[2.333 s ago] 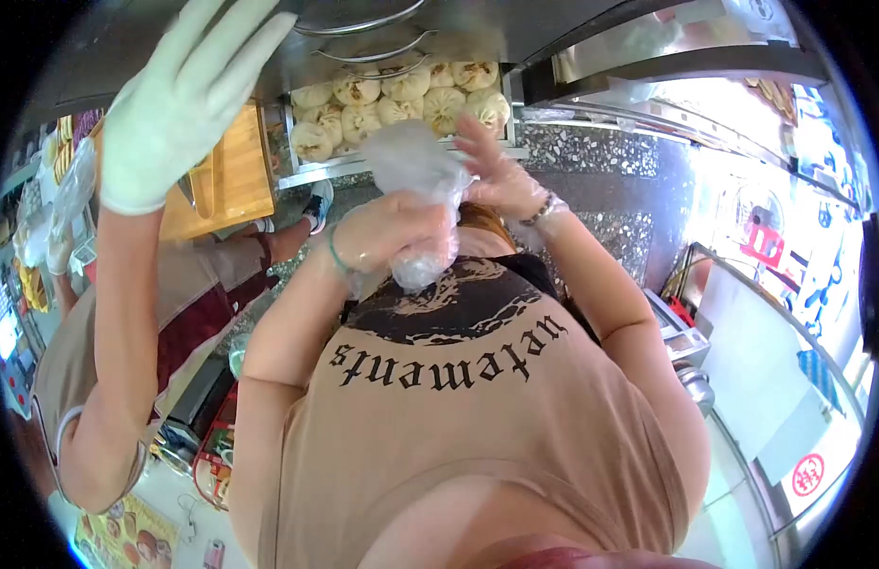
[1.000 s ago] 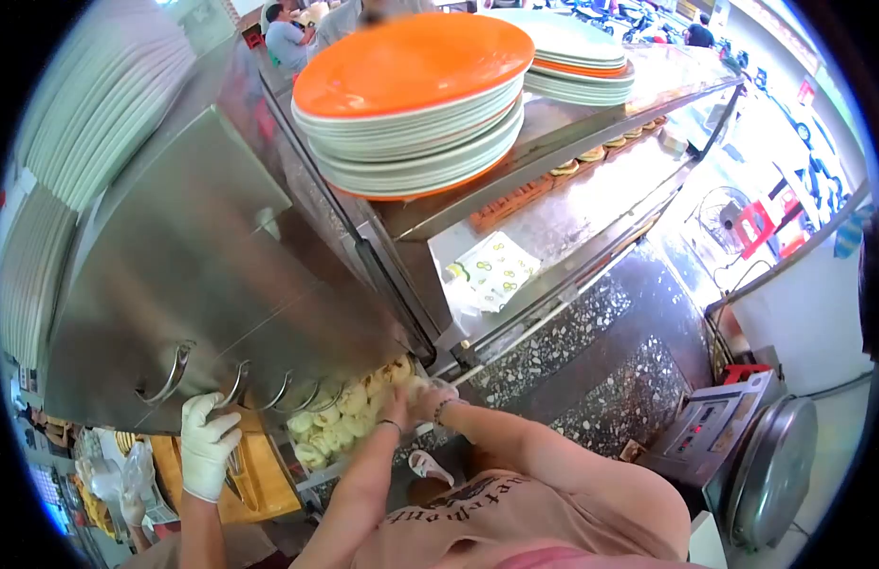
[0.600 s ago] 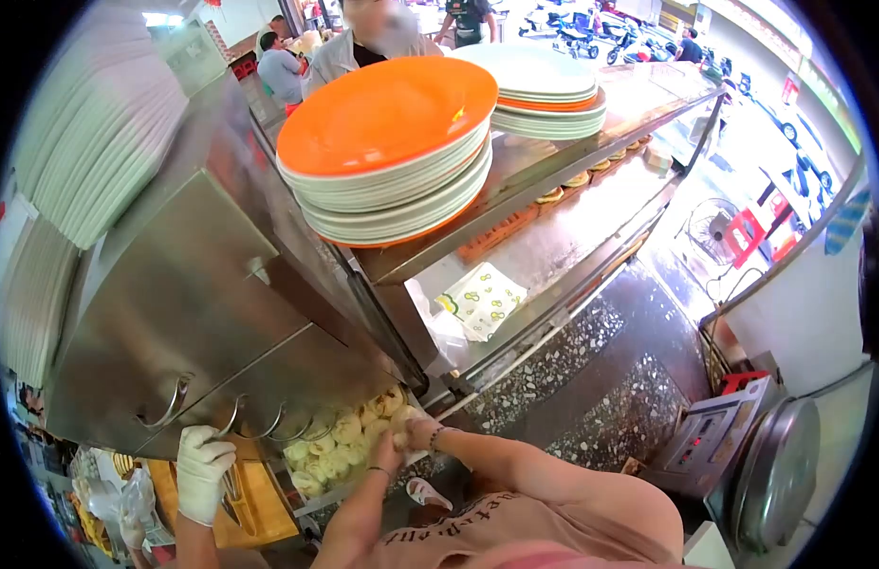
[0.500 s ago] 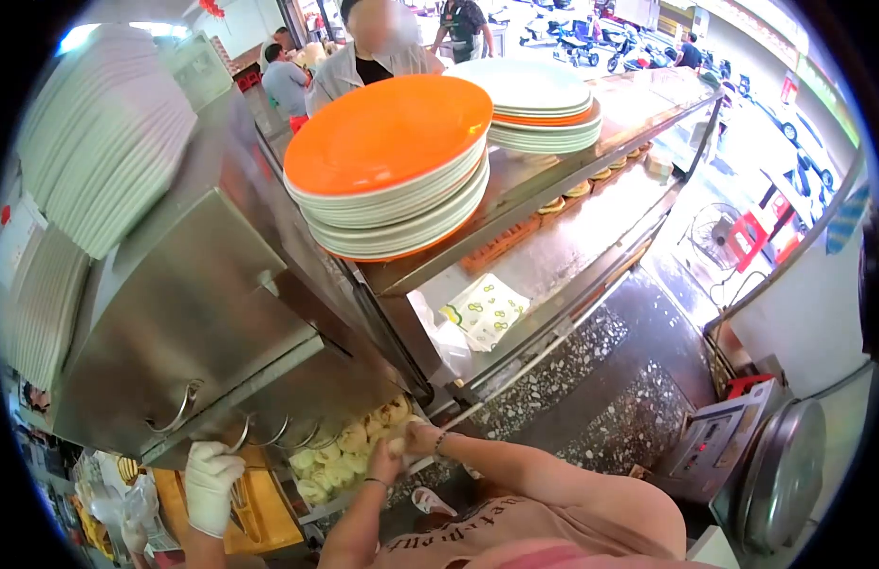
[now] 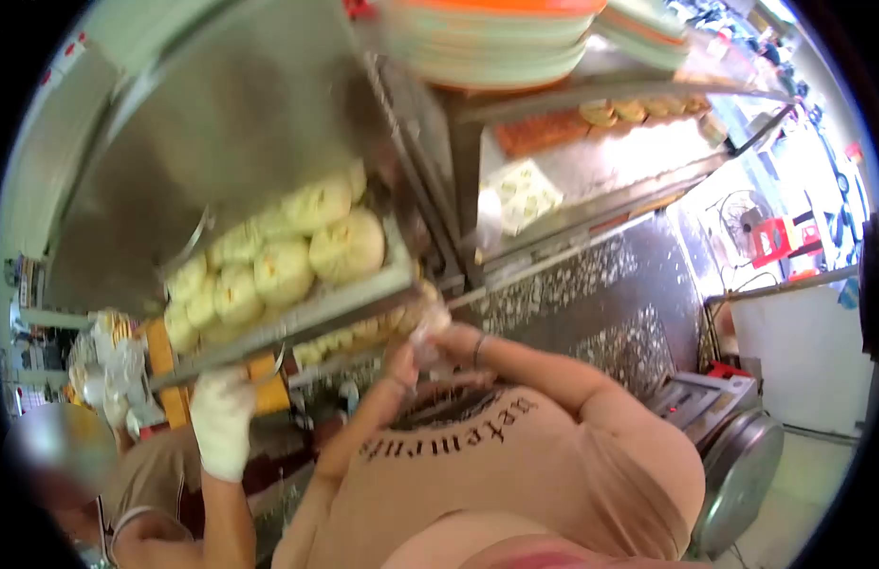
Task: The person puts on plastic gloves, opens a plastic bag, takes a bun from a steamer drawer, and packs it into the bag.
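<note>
My left hand [image 5: 399, 366], fingers curled, is closed on a clear plastic bag [image 5: 428, 330] in front of my chest. Against the bag's other side, my right hand [image 5: 453, 343] is closed on it too. Blur hides the bag's contents. Just beyond my hands, a lower drawer of small buns [image 5: 349, 337] is partly covered by an upper drawer [image 5: 306, 318] that stands pulled out. Large pale buns [image 5: 283, 270] fill the upper one. A co-worker's white-gloved hand [image 5: 221, 422] is at the upper drawer's front, by its handle.
Stacked plates [image 5: 496, 47] stand on a metal shelf, above a patterned paper [image 5: 523, 194] and a row of flat breads [image 5: 638, 111]. A wooden board [image 5: 169, 375] lies left. At the right are a speckled counter [image 5: 591, 294] and round metal lids [image 5: 743, 484].
The upper drawer has come out, showing large buns and covering part of the lower one. My hands, still together, appear farther right and higher. The camera view has tilted down.
</note>
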`<state>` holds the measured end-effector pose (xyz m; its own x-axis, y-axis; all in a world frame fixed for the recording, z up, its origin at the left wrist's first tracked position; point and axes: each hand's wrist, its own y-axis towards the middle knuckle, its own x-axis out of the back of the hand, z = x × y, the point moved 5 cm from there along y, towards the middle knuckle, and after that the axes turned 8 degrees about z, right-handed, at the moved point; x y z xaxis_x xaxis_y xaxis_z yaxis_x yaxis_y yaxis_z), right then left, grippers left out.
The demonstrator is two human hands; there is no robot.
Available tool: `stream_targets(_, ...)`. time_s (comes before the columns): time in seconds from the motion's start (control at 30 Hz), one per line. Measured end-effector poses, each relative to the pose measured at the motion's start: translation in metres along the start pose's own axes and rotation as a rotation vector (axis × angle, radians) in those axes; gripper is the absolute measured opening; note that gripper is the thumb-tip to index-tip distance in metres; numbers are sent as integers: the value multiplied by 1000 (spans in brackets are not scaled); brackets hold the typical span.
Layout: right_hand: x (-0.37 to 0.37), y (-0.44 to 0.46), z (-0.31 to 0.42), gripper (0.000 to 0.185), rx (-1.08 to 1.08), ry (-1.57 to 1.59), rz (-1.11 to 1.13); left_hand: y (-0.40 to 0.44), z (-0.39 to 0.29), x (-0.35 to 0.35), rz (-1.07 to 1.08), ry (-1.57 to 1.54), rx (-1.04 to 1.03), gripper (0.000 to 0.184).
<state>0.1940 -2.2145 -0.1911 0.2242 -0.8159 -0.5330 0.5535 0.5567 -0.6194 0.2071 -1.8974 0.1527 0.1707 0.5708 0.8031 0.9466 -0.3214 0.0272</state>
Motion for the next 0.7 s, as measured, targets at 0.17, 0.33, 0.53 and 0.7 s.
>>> stream_targets(0.17, -5, -46, 9, 28, 64, -650, -213, 33, -22, 7, 2, 27, -45, 9)
stream_targets(0.33, -7, -77, 32, 22, 116, -1187, -217, 58, -27, -356, 542, -1357, 433, 54)
stream_targets(0.53, 62, -104, 42, 36, 372, 434, -140, 38, -12, -347, 363, -1262, 636, 66)
stream_targets(0.7, 110, -196, 92, 51, 354, 267, -27, 7, 130, -446, -467, -1494, 1255, 40)
